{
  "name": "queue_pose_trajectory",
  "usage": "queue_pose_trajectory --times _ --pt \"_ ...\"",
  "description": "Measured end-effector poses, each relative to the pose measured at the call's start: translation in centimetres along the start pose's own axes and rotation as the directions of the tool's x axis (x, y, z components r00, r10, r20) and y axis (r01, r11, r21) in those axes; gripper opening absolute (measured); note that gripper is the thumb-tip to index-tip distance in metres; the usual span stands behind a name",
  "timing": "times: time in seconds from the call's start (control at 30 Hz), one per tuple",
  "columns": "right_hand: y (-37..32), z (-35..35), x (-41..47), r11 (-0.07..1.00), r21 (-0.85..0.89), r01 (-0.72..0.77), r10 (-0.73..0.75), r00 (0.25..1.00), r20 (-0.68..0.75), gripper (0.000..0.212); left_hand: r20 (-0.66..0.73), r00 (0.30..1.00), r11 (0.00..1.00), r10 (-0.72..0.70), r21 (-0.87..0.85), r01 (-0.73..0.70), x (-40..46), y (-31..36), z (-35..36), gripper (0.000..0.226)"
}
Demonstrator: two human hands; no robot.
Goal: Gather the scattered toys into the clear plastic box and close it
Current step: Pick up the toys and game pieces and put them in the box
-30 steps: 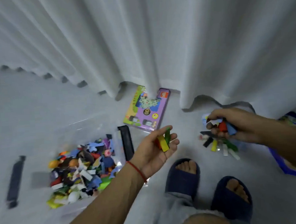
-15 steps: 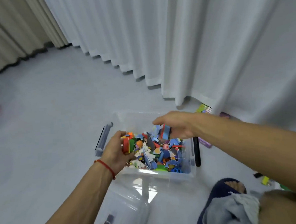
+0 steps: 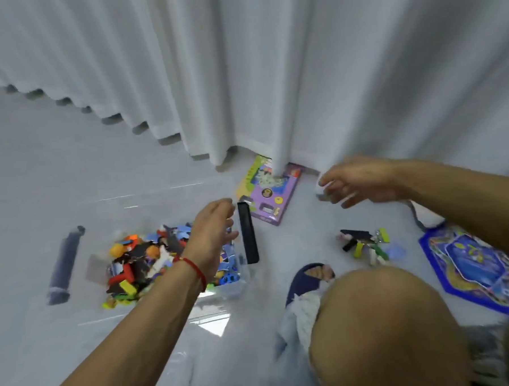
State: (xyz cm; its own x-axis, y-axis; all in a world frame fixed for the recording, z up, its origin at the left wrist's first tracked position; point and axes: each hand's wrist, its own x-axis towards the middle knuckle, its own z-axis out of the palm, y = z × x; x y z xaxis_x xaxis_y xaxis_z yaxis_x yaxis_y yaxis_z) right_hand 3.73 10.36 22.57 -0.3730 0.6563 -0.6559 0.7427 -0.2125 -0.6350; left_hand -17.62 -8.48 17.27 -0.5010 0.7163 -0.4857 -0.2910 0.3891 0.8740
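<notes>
The box (image 3: 232,294) sits on the floor (image 3: 69,173) at lower left, open, heaped with mixed toys (image 3: 145,263); a black latch (image 3: 247,233) is seen on its right end, another (image 3: 63,266) on its left. No lid can be made out for certain. The left hand (image 3: 212,230) is held over the box's right side, fingers loosely curled, nothing seen in it. The right hand (image 3: 356,181) is held above the floor near the curtain (image 3: 300,72), fingers spread and blurred; something pale seems to be at the fingertips, but whether it is held cannot be told.

A small pile (image 3: 365,244) of loose pieces is left on the floor, well apart from the box, to its right, near the slipper (image 3: 306,278). A purple booklet (image 3: 269,192) lies partly under the curtain hem; a blue board (image 3: 472,264) lies at far right.

Risks, as judged: small pieces may be dropped in transit if the pile is grabbed in one go. Pieces could be missed under the curtain hem. The heap is piled high, so closing may be blocked by sticking-up pieces. The booklet and board may not fit flat.
</notes>
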Motion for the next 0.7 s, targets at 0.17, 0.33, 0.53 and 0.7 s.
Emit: queue_pose_trajectory --times 0.17,0.33,0.53,0.7 --pt "14.5 -8.7 0.4 0.951 -0.193 -0.243 0.198 0.954 -0.226 0.024 0.276 0.959 0.975 -0.060 0.222 -0.003 2.6 -4.0 12.5 0.022" --pt "27.9 -5.8 4.1 0.879 -0.359 -0.314 0.225 0.937 -0.268 0.037 0.402 0.897 0.818 -0.183 0.569 -0.088 7.5 -11.9 20.8 0.028" --pt "34.9 1.1 10.7 0.954 -0.276 -0.120 -0.001 0.917 -0.399 0.054 0.522 0.850 0.470 -0.075 0.770 -0.431 13.4 -19.7 26.3 0.068" --pt "35.0 4.4 13.8 0.901 -0.361 -0.240 -0.017 0.813 -0.582 0.071 0.623 0.768 0.164 0.147 0.751 -0.640 16.8 -23.2 28.5 0.069"
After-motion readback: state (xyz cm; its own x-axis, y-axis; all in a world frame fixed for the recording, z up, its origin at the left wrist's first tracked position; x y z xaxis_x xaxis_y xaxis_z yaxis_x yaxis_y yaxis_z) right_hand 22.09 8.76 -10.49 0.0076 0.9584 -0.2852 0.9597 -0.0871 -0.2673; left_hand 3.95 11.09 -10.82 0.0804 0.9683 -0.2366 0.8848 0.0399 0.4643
